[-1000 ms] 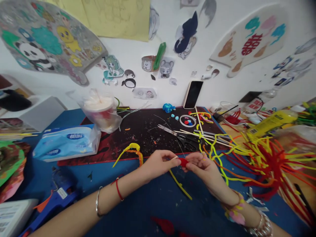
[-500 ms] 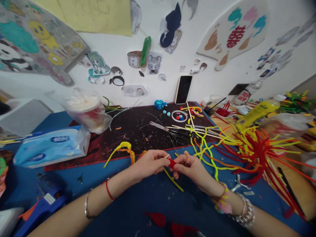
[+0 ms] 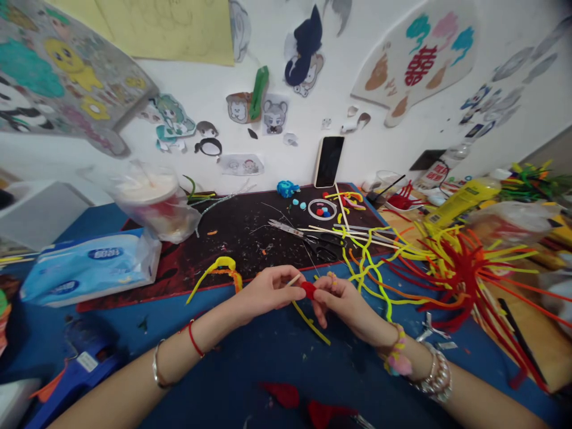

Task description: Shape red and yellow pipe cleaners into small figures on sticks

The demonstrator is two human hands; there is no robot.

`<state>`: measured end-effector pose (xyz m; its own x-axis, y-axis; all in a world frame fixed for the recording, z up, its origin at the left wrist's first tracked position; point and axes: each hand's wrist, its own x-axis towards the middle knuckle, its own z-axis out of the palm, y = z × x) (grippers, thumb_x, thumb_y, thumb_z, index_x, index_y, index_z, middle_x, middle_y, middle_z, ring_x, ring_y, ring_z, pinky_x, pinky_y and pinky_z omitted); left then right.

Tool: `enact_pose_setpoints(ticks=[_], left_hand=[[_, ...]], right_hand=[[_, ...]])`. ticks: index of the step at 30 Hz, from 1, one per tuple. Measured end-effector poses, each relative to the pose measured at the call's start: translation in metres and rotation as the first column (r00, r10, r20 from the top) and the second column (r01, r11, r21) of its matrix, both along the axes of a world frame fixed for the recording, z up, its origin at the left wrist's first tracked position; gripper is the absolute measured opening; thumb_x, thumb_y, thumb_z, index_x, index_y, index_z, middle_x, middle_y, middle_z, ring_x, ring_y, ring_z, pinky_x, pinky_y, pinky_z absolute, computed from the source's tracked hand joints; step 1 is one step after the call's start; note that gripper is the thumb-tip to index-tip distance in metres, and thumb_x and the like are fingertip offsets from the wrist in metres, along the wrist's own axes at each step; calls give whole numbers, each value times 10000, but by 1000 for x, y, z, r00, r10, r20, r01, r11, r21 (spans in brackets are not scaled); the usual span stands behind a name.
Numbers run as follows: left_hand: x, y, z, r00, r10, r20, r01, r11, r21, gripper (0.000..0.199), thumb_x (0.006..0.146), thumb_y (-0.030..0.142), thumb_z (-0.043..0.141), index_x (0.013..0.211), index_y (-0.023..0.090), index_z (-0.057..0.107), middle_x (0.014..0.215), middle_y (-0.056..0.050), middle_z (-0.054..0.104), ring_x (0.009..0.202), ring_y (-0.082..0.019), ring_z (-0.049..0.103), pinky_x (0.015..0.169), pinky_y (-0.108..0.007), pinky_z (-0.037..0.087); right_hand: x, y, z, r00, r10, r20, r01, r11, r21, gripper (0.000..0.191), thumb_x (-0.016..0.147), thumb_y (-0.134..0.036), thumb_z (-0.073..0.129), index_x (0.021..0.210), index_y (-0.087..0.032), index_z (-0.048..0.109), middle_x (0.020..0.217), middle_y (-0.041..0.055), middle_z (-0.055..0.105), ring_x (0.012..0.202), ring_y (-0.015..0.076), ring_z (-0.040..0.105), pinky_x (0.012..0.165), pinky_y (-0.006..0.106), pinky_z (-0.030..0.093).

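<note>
Nearest, red felt scraps [image 3: 286, 394] lie on the blue counter [image 3: 232, 363]. Above them, the left hand [image 3: 268, 293] keeps a narrow grip on a thin wooden stick [image 3: 294, 280], whose tip meets a small red piece [image 3: 308, 290]. The right hand [image 3: 342, 307] pinches that piece in a narrow grip too. A yellow pipe cleaner [image 3: 310, 323] lies just below the hands. A blue glue gun [image 3: 84, 363] sits to the left, and a heap of red and yellow pipe cleaners [image 3: 456, 274] spreads to the right. Beyond, scissors [image 3: 308, 241] rest on a dark mat [image 3: 232, 250], near a tissue pack [image 3: 89, 268]. A phone [image 3: 328, 162] leans against the wall farthest back.
</note>
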<state>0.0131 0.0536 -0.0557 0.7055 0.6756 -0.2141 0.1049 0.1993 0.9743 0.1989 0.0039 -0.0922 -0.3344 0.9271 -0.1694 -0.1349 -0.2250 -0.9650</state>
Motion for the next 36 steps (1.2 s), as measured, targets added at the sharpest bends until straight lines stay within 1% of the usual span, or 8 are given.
enact_pose_setpoints(ticks=[7,12,16,19,23,26,30,36], left_hand=[[3,1,-4,998,29,-51,-29,999,-17,219,740,342,578,743,133,509,563,60,404,468,-42,316,432,-178,237],[2,-2,-3,999,-20,-50,16,998,-66,236,761,361,552,777,127,524,521,65,386,437,-42,300,416,-177,209],[1,-5,-1,997,-75,4,75,995,-69,267,757,392,568,788,132,520,570,54,401,458,-41,304,419,-175,218],[0,-4,-1,996,-85,38,86,996,-26,266,746,387,592,796,131,540,602,42,426,488,-46,332,434,-174,238],[1,-1,-2,995,-6,99,9,1000,-24,265,764,402,575,833,148,544,631,38,452,467,-38,328,424,-175,239],[6,-3,-5,996,76,47,-77,997,16,256,740,371,610,857,156,533,657,40,473,466,-32,344,421,-166,261],[13,-8,-8,985,161,-67,-152,981,122,201,744,324,601,801,142,540,660,27,526,478,-36,394,443,-163,307],[11,-7,-9,984,138,-110,-116,976,185,191,777,334,549,778,143,570,676,2,604,467,-53,442,468,-178,341]], right_hand=[[-3,-3,3,960,70,271,-99,990,96,316,857,-449,442,741,-159,494,487,-60,472,390,55,421,430,191,344],[-5,-12,11,839,-23,543,-205,912,354,225,882,-350,435,811,-164,540,604,-37,467,535,75,425,523,199,358],[-3,-16,14,770,-118,627,-296,805,515,218,891,-293,428,752,-168,540,596,-30,489,552,82,425,545,202,359],[3,-14,9,696,-271,665,-363,667,651,207,882,-270,448,740,-170,560,589,-15,516,548,92,449,541,213,365],[16,-6,1,509,-569,646,-464,450,763,198,868,-197,466,1015,-177,597,675,28,594,610,124,522,572,246,398],[22,-3,-3,434,-667,606,-488,391,780,285,859,-167,477,1131,-181,556,755,50,633,678,144,566,612,268,436],[17,-4,-5,437,-670,600,-461,405,789,283,867,-173,462,1132,-183,560,818,62,650,730,158,593,651,284,475],[6,-8,0,581,-581,570,-236,549,802,211,889,-257,434,968,-191,619,806,52,652,706,143,609,655,251,511]])
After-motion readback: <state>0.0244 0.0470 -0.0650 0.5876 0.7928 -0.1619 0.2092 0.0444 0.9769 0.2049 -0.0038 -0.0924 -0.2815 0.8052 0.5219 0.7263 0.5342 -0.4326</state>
